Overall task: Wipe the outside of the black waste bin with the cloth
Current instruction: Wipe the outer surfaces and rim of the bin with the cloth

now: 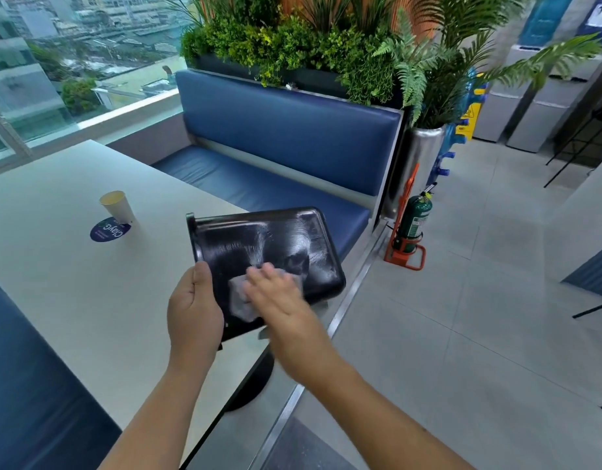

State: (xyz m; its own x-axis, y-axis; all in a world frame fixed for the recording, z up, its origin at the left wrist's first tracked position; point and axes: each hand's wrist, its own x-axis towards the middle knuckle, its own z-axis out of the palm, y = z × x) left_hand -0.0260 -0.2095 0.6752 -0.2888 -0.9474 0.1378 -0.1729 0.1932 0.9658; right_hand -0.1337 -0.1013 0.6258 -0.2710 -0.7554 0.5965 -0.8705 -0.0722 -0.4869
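1. The black waste bin (pixel 286 242) is glossy plastic, streaked with dull smears beyond the right hand (pixel 276 296).
2. The cloth (pixel 240 301) under that hand looks pale, thin and soft.
3. The desk (pixel 72 300) left of the left hand (pixel 194 310) is smooth and matt.

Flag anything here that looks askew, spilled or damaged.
The black waste bin is tipped on its side at the table edge, held by the left hand while the right hand presses the cloth on it; whitish streaks smear its surface. The paper cup seems to lean, perhaps from the wide lens. No spill shows.
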